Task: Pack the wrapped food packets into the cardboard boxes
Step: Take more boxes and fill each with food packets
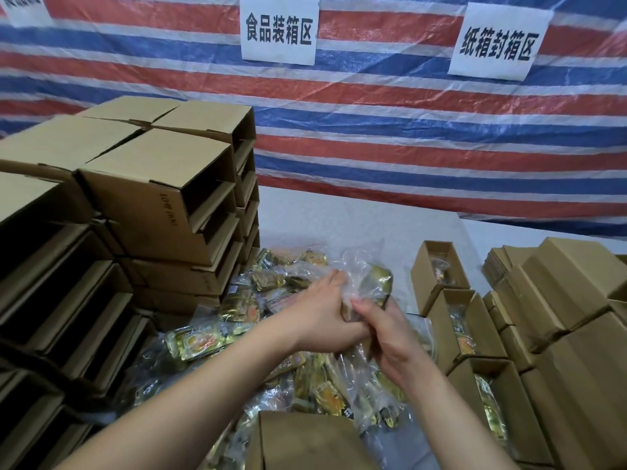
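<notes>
A heap of gold-and-clear wrapped food packets (237, 307) covers the middle of the white table. Above the heap, my left hand (320, 313) and my right hand (383, 330) meet and both grip one packet (371, 283) in crinkled clear wrap. A cardboard box (302, 439) stands at the near edge below my hands; I cannot tell what it contains. To the right, three open boxes (458, 320) stand in a row with packets inside.
Tall stacks of empty open cardboard boxes (163, 198) fill the left side. Closed boxes and flat cardboard (570, 300) are piled at the right. A striped tarp with paper signs (278, 28) hangs behind the table.
</notes>
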